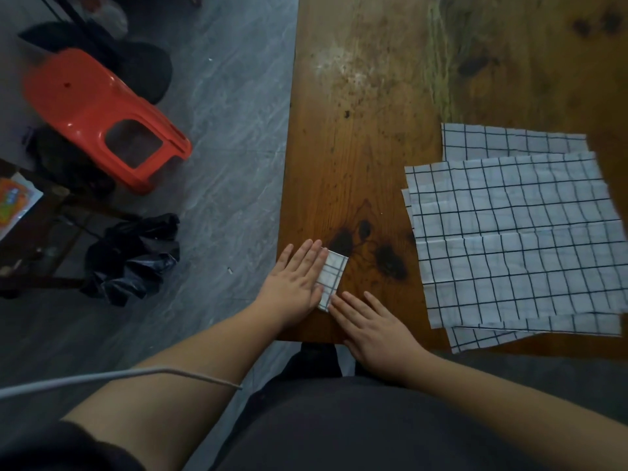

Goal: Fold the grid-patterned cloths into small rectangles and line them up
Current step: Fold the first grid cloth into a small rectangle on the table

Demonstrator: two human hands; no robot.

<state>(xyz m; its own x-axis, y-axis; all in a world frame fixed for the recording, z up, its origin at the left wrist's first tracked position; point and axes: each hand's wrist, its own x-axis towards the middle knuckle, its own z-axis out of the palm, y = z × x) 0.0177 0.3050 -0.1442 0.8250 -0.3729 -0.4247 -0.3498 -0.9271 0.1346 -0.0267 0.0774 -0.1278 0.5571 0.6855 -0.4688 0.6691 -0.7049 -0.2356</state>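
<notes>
The left hand (295, 283) presses flat, fingers straight, on the folded grid cloth (331, 278) near the table's (356, 147) left front corner. The right hand (375, 329), fingers extended and gripping nothing, touches its near edge. Step in hand: flattening the first rectangle. Next: take the top sheet from the unfolded cloth stack (516, 243).

White cloths (516, 239) — black grid; brown table (356, 147); orange-red stool (91, 107).

Wooden table (367, 137): 1 small folded cloth (333, 278) near-left corner, unfolded cloth stack (516, 239) right.
</notes>
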